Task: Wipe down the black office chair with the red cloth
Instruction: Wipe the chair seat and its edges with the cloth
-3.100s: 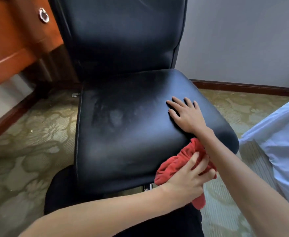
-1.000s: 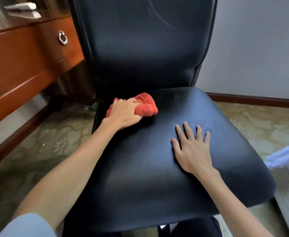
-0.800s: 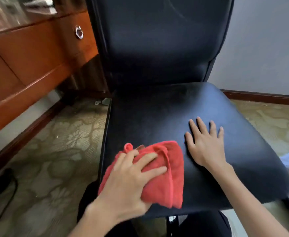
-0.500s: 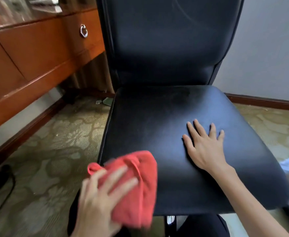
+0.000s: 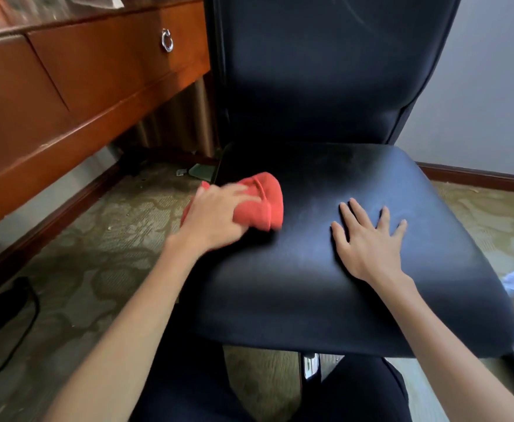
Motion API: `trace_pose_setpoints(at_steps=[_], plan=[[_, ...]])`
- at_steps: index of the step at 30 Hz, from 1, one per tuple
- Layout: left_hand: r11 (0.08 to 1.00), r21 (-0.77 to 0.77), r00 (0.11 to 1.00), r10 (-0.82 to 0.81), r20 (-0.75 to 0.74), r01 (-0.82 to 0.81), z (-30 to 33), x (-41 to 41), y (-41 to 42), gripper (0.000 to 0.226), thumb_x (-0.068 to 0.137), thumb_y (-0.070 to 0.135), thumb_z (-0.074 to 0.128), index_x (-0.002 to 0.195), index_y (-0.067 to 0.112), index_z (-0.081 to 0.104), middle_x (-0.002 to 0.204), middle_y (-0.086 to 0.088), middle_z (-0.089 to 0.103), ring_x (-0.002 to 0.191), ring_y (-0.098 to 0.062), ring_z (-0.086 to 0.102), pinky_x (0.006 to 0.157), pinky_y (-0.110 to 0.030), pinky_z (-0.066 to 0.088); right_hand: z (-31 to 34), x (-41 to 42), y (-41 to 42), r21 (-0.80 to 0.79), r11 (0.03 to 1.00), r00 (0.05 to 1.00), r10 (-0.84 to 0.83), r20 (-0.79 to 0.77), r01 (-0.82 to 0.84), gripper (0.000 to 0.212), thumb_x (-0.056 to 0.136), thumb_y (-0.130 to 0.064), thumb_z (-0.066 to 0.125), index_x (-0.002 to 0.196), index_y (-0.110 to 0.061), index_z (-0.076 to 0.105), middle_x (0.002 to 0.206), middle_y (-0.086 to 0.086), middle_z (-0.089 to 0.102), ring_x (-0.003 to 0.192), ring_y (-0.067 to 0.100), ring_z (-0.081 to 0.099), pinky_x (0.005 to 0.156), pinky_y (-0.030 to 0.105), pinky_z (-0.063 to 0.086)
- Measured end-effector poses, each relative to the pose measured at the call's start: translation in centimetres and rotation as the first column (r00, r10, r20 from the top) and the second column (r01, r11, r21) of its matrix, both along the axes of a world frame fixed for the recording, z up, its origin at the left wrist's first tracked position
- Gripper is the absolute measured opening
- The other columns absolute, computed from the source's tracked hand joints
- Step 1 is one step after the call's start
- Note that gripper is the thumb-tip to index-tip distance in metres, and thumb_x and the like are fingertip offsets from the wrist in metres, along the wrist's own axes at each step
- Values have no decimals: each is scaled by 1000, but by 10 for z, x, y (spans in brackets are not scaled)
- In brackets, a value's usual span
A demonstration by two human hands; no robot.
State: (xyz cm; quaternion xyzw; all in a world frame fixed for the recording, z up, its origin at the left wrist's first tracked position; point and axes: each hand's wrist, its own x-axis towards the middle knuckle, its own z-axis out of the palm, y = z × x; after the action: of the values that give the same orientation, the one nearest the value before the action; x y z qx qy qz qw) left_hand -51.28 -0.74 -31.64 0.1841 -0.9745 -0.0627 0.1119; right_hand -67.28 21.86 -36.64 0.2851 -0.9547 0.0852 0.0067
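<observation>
— What are the hands doing?

— I see my left hand (image 5: 216,217) on the cloth (image 5: 260,204), over the seat's left rear part, close to its left edge. The hand is blurred. Its fingers lie over the top of the bunched cloth and bend down around it, so I read it as holding the cloth against the seat; the thumb I cannot make out. The forearm runs in from the lower left, bare, wrist fairly straight.

— And the right?

— My right hand (image 5: 369,239) lies palm down on the chair (image 5: 325,284), right of the seat's middle. Fingers straight and spread, pointing toward the backrest, thumb out to the left. It holds nothing. That forearm comes in from the lower right.

— How far apart are they?

— Near each other, not touching. A strip of bare black seat shows between the cloth and my right thumb.

— Anything around the chair?

— A desk (image 5: 76,86) with a ring pull (image 5: 167,40) stands at the left, patterned carpet (image 5: 103,254) below, and a black cable (image 5: 15,339) lies on it at the far left.
</observation>
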Motion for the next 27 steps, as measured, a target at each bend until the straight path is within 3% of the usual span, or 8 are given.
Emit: trace_pose_setpoints(at_steps=[4,6,9,12,16,19,23,27], plan=[[979,-135,982,-163,-93,150,-31,88,84,70,58,35,66,128,40,62,144,8,53,109,-33,56,89,-47,43,-2,-4,0,22,1000,999,2,-36,-1,57,101,-51,18,156,-34,16,164,-16,10,150,42,5,114,67,4],[963,-160,958,-240,-159,215,-54,109,119,72,56,36,73,127,41,63,147,7,51,115,-35,54,91,-46,40,-2,-7,2,34,999,999,11,-49,-9,57,101,-51,19,156,-33,16,164,-16,10,150,42,6,114,67,5],[925,-192,917,-359,-172,327,-78,107,145,57,68,45,69,125,46,64,145,12,52,125,-33,50,98,-46,35,-3,-10,4,40,999,998,24,-61,-22,57,102,-50,21,156,-32,16,165,-14,10,149,42,5,114,67,5],[899,-234,886,-417,-204,369,-74,80,156,47,70,43,73,117,44,68,142,11,56,122,-36,53,97,-50,39,-4,-11,4,39,999,998,31,-63,-29,58,102,-49,23,157,-31,17,165,-13,11,149,43,7,114,67,5],[953,-179,941,-277,-196,244,-62,38,189,42,72,45,73,113,39,68,143,4,55,122,-42,51,97,-50,38,-4,-15,4,17,999,999,37,-29,-36,57,102,-49,24,156,-34,18,164,-16,11,149,41,7,114,69,5],[965,-182,902,-242,-357,187,-93,36,211,24,90,30,67,113,36,70,140,5,58,120,-37,56,96,-42,43,-3,-18,8,3,998,998,62,-29,-62,56,101,-51,23,155,-35,20,164,-16,13,149,40,9,113,68,6],[956,-284,848,-210,-488,73,-121,61,205,33,98,21,59,124,41,66,145,11,53,128,-28,50,102,-35,39,-1,-20,11,-9,997,997,73,-36,-73,55,102,-52,24,154,-35,24,163,-16,15,149,40,11,114,67,6],[935,-325,823,-72,-563,-141,-146,110,169,44,89,22,62,127,43,60,149,9,40,125,-34,47,101,-44,36,4,-17,10,3,997,997,77,18,-77,57,101,-54,21,154,-34,21,164,-15,13,148,42,8,113,68,4]])
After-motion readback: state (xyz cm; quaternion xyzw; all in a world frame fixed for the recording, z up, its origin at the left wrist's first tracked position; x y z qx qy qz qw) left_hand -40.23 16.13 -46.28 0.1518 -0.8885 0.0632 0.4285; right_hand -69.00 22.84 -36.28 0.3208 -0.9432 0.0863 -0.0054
